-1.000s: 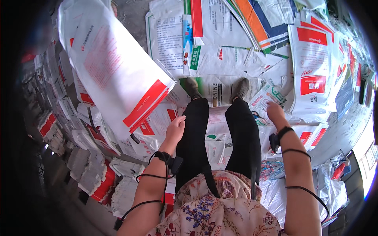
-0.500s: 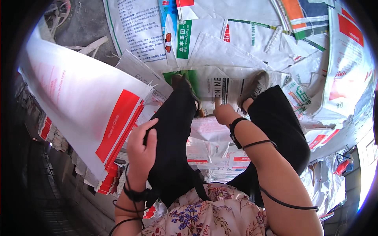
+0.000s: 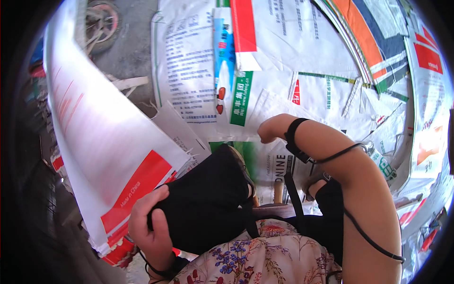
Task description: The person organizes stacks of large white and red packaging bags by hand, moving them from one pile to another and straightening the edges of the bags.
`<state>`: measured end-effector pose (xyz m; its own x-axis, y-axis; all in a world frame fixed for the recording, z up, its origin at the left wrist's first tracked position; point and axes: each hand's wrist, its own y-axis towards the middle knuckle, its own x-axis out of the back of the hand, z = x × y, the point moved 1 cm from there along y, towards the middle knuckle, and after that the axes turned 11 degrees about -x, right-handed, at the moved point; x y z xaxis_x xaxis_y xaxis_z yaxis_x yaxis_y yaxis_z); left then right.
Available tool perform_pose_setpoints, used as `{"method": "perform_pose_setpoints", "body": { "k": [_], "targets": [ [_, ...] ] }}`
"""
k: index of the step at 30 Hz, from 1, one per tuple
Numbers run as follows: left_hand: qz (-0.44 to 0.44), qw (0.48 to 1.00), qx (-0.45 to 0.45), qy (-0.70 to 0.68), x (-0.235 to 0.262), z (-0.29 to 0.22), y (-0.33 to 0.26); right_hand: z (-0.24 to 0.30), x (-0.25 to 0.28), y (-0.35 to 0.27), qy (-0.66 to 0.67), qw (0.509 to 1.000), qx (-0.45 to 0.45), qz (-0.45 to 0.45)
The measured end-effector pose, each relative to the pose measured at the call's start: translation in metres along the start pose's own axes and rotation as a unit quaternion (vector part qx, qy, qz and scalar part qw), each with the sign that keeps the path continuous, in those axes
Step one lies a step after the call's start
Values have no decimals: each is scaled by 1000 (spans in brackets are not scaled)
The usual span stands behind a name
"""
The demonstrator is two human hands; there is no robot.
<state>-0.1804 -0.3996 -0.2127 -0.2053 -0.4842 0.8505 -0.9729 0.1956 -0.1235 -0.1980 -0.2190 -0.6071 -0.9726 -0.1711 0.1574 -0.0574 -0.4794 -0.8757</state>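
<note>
On my head feed, left hand [image 3: 150, 227] curved over the black-clad left knee [image 3: 191, 199], thumb parted from fingers, right forearm [image 3: 336, 149] bent inward, right hand [image 3: 275, 128] over spread white sacks [image 3: 317, 106], fingers half-hidden, pinching or touching I cannot tell.

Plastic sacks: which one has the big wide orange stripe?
The sack at the upper right, beyond the right hand. Its orange stripe runs beside dark blue; the white sacks nearby carry red, green or blue print.
</note>
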Motion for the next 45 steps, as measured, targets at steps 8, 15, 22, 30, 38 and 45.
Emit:
{"method": "perform_pose_setpoints", "body": {
  "k": [8,15,22,30,38,45],
  "targets": [
    [-88,940,-322,-74,25,2,-94,53,59,-104,-53,959,-63,-271],
    [-406,813,-184,-374,19,62,-164,144,86,-195,-78,910,-18,-406],
    [-580,748,132,-295,-43,219,-177,260,96,-268,-57,904,53,-421],
    [-481,769,93,-410,-37,267,-108,379,81,-269,-278,866,91,-405],
    [-443,502,-8,-743,41,176,-165,425,46,-276,-244,785,273,-500],
    [-404,482,-136,-766,37,167,-169,440,58,-278,-221,778,320,-493]
  ]
}}
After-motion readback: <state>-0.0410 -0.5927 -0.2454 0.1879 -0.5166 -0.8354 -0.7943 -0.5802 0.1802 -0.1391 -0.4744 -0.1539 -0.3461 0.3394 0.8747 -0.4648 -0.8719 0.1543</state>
